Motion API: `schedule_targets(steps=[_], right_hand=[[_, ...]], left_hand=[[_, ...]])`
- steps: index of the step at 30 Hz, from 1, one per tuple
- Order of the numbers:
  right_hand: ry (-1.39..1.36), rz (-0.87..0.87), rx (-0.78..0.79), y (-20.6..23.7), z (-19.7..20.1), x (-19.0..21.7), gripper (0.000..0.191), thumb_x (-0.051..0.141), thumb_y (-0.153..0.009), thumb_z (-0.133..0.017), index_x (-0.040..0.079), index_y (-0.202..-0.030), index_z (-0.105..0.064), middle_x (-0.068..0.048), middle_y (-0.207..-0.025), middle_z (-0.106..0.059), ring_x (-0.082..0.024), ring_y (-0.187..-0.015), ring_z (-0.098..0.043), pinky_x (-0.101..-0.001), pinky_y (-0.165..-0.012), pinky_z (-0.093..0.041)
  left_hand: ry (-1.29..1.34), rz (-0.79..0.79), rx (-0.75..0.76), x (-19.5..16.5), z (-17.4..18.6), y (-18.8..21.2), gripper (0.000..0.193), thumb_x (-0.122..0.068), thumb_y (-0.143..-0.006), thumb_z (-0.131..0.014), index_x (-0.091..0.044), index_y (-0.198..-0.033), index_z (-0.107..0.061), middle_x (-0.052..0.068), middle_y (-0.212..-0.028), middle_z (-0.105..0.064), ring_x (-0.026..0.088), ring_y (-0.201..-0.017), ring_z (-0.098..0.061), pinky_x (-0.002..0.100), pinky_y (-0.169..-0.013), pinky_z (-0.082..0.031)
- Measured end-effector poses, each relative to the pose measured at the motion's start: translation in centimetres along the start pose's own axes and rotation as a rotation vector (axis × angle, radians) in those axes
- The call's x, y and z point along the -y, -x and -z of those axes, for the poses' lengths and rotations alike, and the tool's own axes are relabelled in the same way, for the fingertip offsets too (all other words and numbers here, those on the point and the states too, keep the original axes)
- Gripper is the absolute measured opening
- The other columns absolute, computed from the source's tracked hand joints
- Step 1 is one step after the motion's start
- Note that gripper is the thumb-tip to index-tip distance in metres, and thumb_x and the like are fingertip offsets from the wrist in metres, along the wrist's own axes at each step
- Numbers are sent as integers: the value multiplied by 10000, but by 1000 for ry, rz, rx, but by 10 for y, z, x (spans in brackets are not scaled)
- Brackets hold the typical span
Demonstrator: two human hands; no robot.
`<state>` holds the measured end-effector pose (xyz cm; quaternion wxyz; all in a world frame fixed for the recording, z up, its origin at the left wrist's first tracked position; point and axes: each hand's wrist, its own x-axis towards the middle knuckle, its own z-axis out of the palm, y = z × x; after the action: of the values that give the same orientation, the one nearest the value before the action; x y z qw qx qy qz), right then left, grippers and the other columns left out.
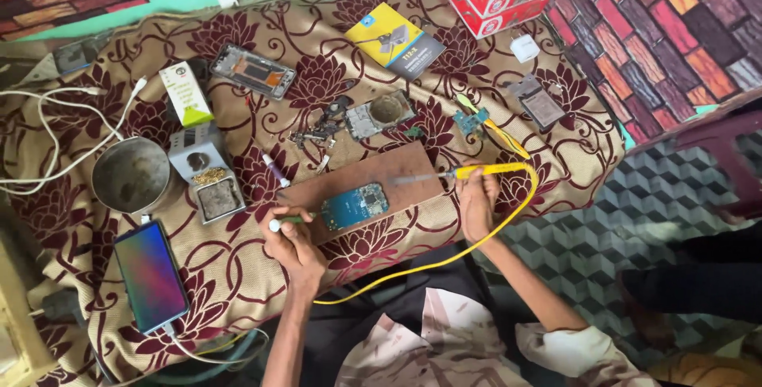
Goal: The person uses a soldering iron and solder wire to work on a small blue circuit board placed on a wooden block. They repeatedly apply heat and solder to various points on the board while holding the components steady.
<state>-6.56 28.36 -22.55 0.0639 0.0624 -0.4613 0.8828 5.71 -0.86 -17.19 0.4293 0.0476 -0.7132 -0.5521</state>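
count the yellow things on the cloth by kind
soldering iron with yellow handle and cord, in the right hand: 1
yellow and dark booklet: 1
yellow tweezers: 1
total: 3

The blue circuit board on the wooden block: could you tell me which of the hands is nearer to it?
Left. The left hand sits just beside the blue circuit board, holding a small tool. The right hand holds the yellow soldering iron farther off.

An informal phone-repair workspace is showing here: a floral maroon cloth is covering the work surface, carrying a blue circuit board, a yellow-handled soldering iron and dismantled grey phone frames.
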Motion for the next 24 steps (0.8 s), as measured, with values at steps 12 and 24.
schedule_targets(steps=[12, 24], right_hand=[[74, 15, 107, 10, -12, -4, 231, 214, -1138, -459, 12, -1174, -566, -125, -1175, -630, -104, -807, -512, -259, -749, -453], [263, 77, 287, 13, -15, 1, 213, 170, -1129, -436, -11, -1157, -546, -164, -1296, -587, -128, -823, -595, -301, -847, -528]], left_hand=[[-23, -50, -36, -2, 4, -7, 397, -410, -1155, -372, -27, -1219, -452, 46, -823, -652, 22, -499, -396, 200, -465, -292], [4, -68, -24, -1, 8, -10, 386, -407, -1166, -358, -33, -1230, -432, 53, -848, -636, 31, -501, -372, 216, -457, -280]])
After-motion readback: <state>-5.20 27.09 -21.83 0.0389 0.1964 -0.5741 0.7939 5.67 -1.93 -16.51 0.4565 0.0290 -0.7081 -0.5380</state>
